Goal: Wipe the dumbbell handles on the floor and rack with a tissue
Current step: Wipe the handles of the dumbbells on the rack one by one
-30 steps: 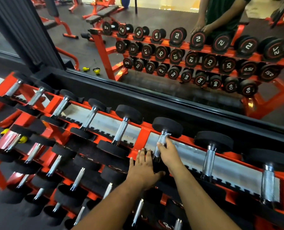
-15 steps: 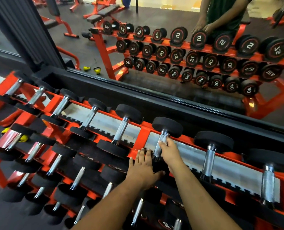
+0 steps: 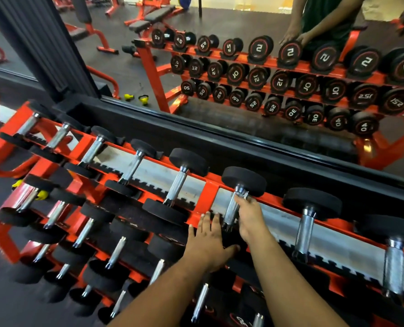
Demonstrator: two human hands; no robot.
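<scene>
1. My right hand (image 3: 249, 214) is wrapped around the handle (image 3: 231, 208) of a top-row dumbbell (image 3: 242, 182) on the rack (image 3: 208, 192), centre of frame, just right of the orange upright. The tissue (image 3: 243, 193) pokes out as a white scrap at the upper end of the grip, next to the far head.
2. My left hand (image 3: 208, 241) lies flat, fingers straight, on the near black head just left of that handle. It grips nothing, only braces.
3. Judgement: the wipe is at the top of the handle; the lower knurled part toward the near head still looks uncovered.
4. I'd keep the tissue between palm and steel, pull down the full length and twist to reach the underside.
5. Keep the left palm pressing so the dumbbell doesn't roll in its cradle.
6. Risk: knurling could shred the tissue, so go with light pressure.
7. Plenty left: handles to the right and on the lower rows at lower left.
</scene>
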